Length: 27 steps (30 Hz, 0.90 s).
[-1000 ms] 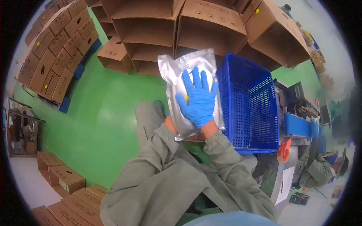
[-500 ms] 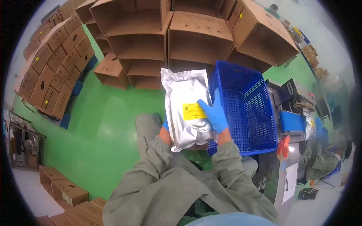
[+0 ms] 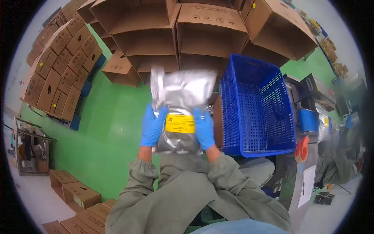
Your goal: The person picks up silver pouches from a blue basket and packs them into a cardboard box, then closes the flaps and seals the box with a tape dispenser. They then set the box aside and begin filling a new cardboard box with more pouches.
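Observation:
A silver foil pouch (image 3: 179, 95) with a yellow label (image 3: 180, 123) is held up in front of my body, its upper part blurred by motion. My left hand (image 3: 153, 125), in a blue glove, grips the pouch's left side with the thumb on the front. On the opposite side my right hand (image 3: 204, 128), gloved the same way, clasps it beside the label. The fingers behind the pouch are hidden. Just right of my right hand stands a blue plastic crate (image 3: 249, 146) with slotted walls; no contents show inside it.
Open cardboard boxes (image 3: 212, 23) are stacked ahead. Closed cartons (image 3: 58, 74) fill a blue pallet at left. A steel table (image 3: 294, 187) at right bears a tape dispenser (image 3: 301, 149) and a paper sheet (image 3: 307, 186). A co-worker's sleeve (image 3: 339, 167) shows at far right.
The pouch has moved slightly left and turned more squarely to me. My right hand has shifted from across its front to its right edge; my left hand now shows on its left side.

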Available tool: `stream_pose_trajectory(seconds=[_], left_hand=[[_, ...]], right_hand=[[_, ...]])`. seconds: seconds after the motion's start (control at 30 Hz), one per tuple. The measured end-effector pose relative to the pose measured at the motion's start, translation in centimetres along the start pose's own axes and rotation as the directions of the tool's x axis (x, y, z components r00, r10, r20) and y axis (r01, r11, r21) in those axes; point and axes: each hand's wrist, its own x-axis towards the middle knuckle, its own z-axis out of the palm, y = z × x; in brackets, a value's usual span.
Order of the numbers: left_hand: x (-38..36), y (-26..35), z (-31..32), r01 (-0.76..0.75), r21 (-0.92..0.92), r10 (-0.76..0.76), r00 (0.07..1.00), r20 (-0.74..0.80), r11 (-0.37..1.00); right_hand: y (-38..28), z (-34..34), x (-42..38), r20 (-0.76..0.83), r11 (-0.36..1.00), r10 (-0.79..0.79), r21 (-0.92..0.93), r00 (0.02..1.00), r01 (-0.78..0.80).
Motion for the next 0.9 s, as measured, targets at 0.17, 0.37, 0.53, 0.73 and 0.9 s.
stream_pose_trajectory(seconds=[0.17,0.37,0.53,0.73,0.9], left_hand=[[2.5,-6.9,0.1,0.272,0.302,-0.313,0.945,0.097,0.914],[0.2,0.8,-1.3,-0.136,-0.299,0.085,0.980,-0.179,0.945],[-0.8,-10.0,0.1,0.317,0.446,-0.339,0.940,-0.031,0.837],[0.5,0.1,1.6,0.416,-0.259,-0.421,0.906,0.039,0.872],[0.0,-4.7,11.1,0.076,-0.485,-0.204,0.955,-0.216,0.871]], right_hand=[[2.0,0.5,4.2,0.146,0.978,0.127,-0.183,0.981,-0.100],[-5.5,-1.2,-0.6,0.025,0.955,-0.297,0.021,0.955,0.296],[8.2,0.5,2.3,0.233,0.915,0.380,-0.236,0.895,-0.327],[0.7,-5.2,-0.7,0.397,0.910,0.122,0.322,0.910,-0.262],[2.9,-8.3,-2.4,0.206,0.566,-0.073,0.814,0.976,-0.130]])
